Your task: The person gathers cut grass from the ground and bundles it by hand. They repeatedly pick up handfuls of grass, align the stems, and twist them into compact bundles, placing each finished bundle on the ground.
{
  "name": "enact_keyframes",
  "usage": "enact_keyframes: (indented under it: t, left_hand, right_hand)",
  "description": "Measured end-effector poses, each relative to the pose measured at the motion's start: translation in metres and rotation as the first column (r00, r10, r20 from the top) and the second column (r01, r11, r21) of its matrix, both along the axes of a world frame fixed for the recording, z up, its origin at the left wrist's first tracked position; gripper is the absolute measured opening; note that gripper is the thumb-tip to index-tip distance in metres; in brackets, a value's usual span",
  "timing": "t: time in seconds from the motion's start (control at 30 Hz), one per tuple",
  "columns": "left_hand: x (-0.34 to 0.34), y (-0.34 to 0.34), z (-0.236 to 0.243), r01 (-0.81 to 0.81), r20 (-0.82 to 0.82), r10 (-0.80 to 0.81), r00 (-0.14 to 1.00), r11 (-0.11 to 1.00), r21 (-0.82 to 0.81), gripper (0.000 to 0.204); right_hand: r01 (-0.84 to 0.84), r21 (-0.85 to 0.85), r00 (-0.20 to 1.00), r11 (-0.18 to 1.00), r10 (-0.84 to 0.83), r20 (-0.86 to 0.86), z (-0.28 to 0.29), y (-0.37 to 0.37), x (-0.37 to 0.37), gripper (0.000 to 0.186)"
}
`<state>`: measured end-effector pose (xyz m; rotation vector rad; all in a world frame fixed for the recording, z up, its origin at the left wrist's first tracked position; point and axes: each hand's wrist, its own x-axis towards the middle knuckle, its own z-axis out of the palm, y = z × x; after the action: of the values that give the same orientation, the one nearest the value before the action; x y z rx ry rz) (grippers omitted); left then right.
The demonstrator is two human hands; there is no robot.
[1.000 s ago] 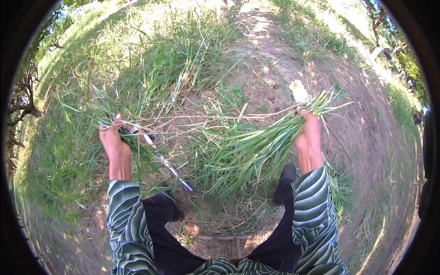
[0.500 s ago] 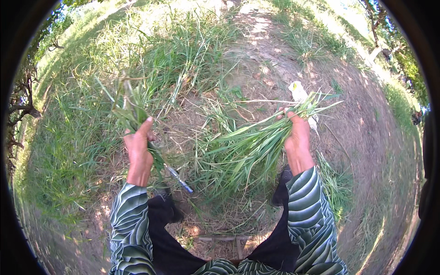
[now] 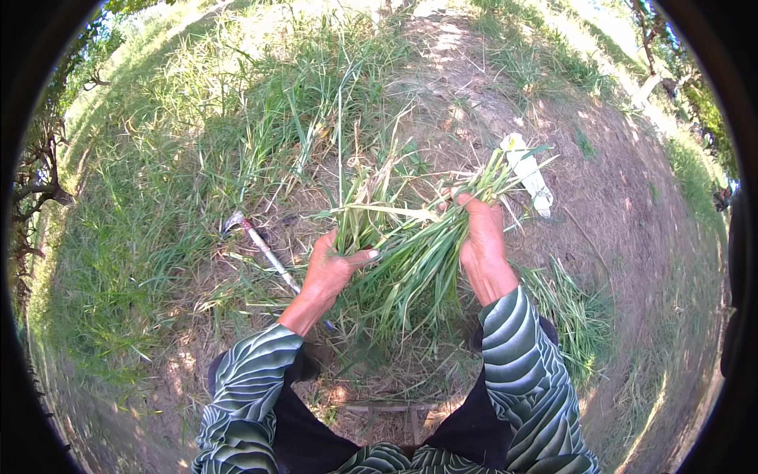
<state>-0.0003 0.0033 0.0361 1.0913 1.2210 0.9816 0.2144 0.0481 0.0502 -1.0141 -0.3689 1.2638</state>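
Left hand (image 3: 332, 265): grips grass bundle (image 3: 410, 253), centre frame.
Right hand (image 3: 482, 237): grips same bundle.
Tool (image 3: 264, 249): on ground, left of centre.

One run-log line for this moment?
left hand: grips grass bundle | right hand: grips same bundle | sickle: on ground

A bundle of long green grass (image 3: 410, 261) is held above the ground between both hands, its blades hanging down and fanning out toward the person. The left hand (image 3: 335, 265) grips a smaller tuft at the bundle's left side, thumb across it. The right hand (image 3: 482, 237) clasps the thicker bunch near its upper end.
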Motion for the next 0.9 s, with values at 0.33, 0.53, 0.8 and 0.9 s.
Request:
enact_keyframes:
  t: [0.33, 0.53, 0.8, 0.9]
  left_hand:
    - [-0.01, 0.01, 0.008, -0.104, 0.054, 0.104, 0.993, 0.995, -0.001, 0.022]
    - [-0.017, 0.017, 0.004, -0.181, 0.175, 0.189, 0.966, 0.981, -0.064, 0.017]
    - [-0.002, 0.014, 0.002, -0.156, 0.2, 0.185, 0.962, 0.976, -0.153, 0.023]
    - [0.003, 0.008, 0.003, -0.169, 0.196, 0.193, 0.961, 0.976, -0.135, 0.023]
  right_hand:
    - [-0.172, 0.022, 0.968, 0.985, 0.165, 0.188, 0.011, -0.005, -0.001, 0.015]
    - [-0.356, 0.009, 0.907, 0.934, 0.344, 0.243, 0.005, -0.015, -0.018, 0.014]
    - [-0.487, -0.006, 0.814, 0.874, 0.456, 0.36, -0.023, -0.029, -0.052, 0.02]
    - [-0.495, -0.018, 0.807, 0.869, 0.467, 0.362, -0.027, -0.029, -0.058, 0.019]
